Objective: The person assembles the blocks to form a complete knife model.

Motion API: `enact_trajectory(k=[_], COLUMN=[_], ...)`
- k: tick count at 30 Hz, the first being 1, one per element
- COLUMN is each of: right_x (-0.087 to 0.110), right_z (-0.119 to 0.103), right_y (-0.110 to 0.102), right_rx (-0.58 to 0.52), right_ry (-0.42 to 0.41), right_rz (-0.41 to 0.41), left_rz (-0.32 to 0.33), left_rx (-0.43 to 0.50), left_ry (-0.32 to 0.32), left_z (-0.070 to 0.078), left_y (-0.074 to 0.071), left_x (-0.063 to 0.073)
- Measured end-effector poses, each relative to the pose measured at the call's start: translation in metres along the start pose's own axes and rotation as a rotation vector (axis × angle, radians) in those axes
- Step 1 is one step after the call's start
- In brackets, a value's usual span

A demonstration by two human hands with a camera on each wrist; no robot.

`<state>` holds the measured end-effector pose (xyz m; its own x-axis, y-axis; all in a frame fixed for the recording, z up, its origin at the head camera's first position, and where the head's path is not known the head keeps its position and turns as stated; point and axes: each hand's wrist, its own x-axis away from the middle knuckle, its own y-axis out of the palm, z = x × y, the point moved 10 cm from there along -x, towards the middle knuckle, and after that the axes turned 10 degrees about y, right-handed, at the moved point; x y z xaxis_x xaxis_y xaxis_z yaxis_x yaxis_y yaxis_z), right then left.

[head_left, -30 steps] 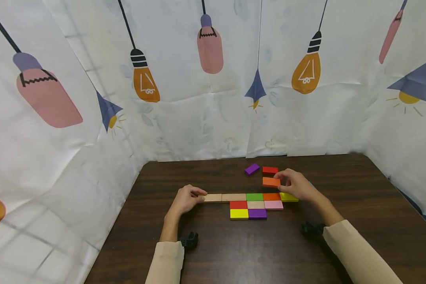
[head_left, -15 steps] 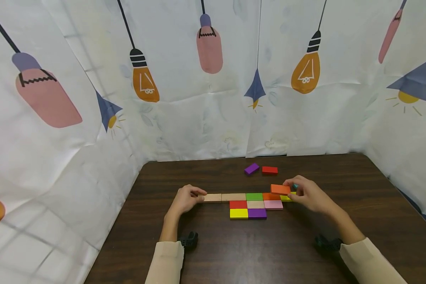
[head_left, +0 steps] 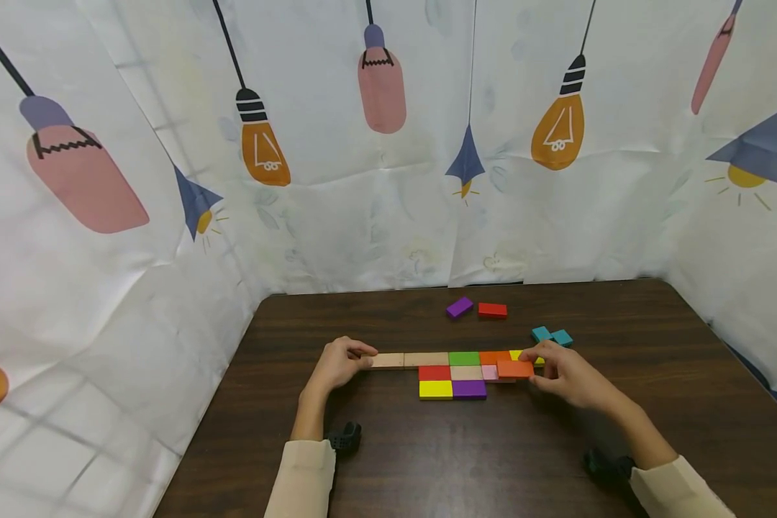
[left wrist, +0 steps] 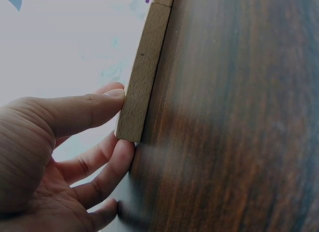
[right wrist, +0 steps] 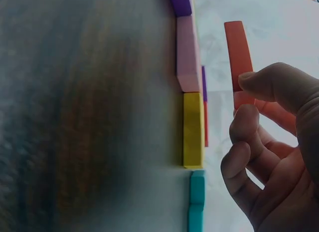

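My right hand (head_left: 573,375) pinches an orange block (head_left: 515,370) by its right end, between thumb and fingers. In the right wrist view that block (right wrist: 238,52) is raised above the table. From the head it overlaps a pink block (head_left: 489,373) and the yellow block (head_left: 539,360) at the row's right end. My left hand (head_left: 338,362) is at the row's left end, thumb and fingers around the end of a plain wooden block (head_left: 388,360). The left wrist view shows the thumb (left wrist: 99,110) against this block (left wrist: 142,77), with a fingertip at its end.
Green (head_left: 464,358), red (head_left: 434,373), yellow (head_left: 436,390) and purple (head_left: 469,390) blocks lie edge to edge in the flat pattern. Behind it are a loose purple block (head_left: 460,308), a red block (head_left: 493,311) and two teal blocks (head_left: 552,336). A printed curtain (head_left: 375,208) hangs behind the table.
My right hand has carried the orange block from beside the loose red block, toward me and slightly right, over the pattern. The teal blocks have come into view. My left hand stays put.
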<state>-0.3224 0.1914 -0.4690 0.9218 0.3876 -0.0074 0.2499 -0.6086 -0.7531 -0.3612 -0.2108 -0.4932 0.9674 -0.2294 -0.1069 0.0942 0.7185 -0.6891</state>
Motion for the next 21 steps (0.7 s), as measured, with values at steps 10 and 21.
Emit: enact_trajectory(k=[10, 21], right_x=[0.002, 0.003], right_z=[-0.005, -0.008], right_y=[0.014, 0.022], right_rx=[-0.011, -0.002], right_ry=[-0.025, -0.046], right_rz=[-0.089, -0.116], left_rz=[0.001, -0.001], left_rx=[0.007, 0.009], left_ry=[0.009, 0.012], left_z=[0.001, 0.001], left_y=[0.000, 0.000], left_x=[0.000, -0.001])
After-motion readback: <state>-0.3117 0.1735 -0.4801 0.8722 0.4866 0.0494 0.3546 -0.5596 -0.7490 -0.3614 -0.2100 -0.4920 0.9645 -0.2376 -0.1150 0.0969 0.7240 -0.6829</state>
